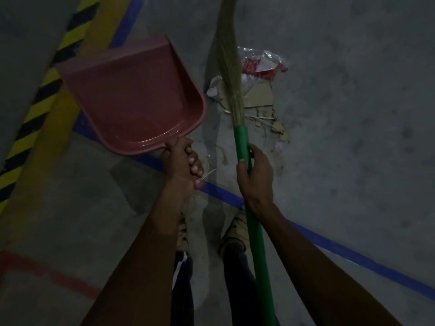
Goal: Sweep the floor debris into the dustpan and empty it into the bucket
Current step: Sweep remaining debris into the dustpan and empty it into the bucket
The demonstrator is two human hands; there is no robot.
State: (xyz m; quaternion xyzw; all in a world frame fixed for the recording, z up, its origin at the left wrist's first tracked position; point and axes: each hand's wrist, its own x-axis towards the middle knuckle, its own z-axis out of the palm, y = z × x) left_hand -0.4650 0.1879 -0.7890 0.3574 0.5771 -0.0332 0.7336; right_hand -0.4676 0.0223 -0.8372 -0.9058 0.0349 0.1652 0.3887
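Observation:
My left hand [182, 161] grips the handle of a pink plastic dustpan [131, 97], held above the floor with its open mouth pointing away and nothing inside. My right hand [255, 175] is closed around the green handle of a grass broom [229, 64], whose straw head points forward over the debris. The debris pile [259, 90] lies on the grey concrete just ahead: torn cardboard pieces, a clear plastic wrapper with red print, thin sticks and scraps. No bucket is in view.
A blue floor line [329, 245] runs diagonally under my arms. A yellow band [47, 137] and black-and-yellow hazard stripes [35, 109] run along the left. A red line [47, 271] marks the floor at lower left. My shoes [235, 231] stand just behind the pile.

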